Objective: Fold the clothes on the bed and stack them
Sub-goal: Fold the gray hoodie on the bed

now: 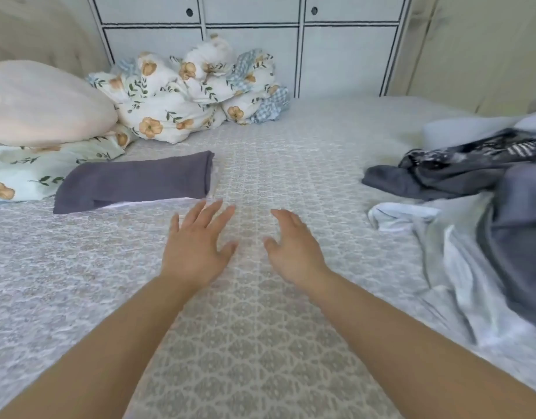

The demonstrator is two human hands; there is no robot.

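A folded dark purple-grey garment [133,184] lies flat on the bed [260,343] to the left, with a white layer showing under its near edge. A loose heap of clothes fills the right side: a dark patterned piece [460,166], a grey garment [514,234] and a pale white-blue one [436,237]. My left hand [197,246] hovers over the bare bedspread in the middle with fingers spread, holding nothing. My right hand [290,246] is beside it, fingers relaxed and slightly bent, also holding nothing. Neither hand touches any garment.
A crumpled floral quilt [185,95] is bunched at the head of the bed. A pale pink pillow [39,104] rests on a floral pillow [33,173] at far left. White panelled cabinets [251,46] stand behind the bed.
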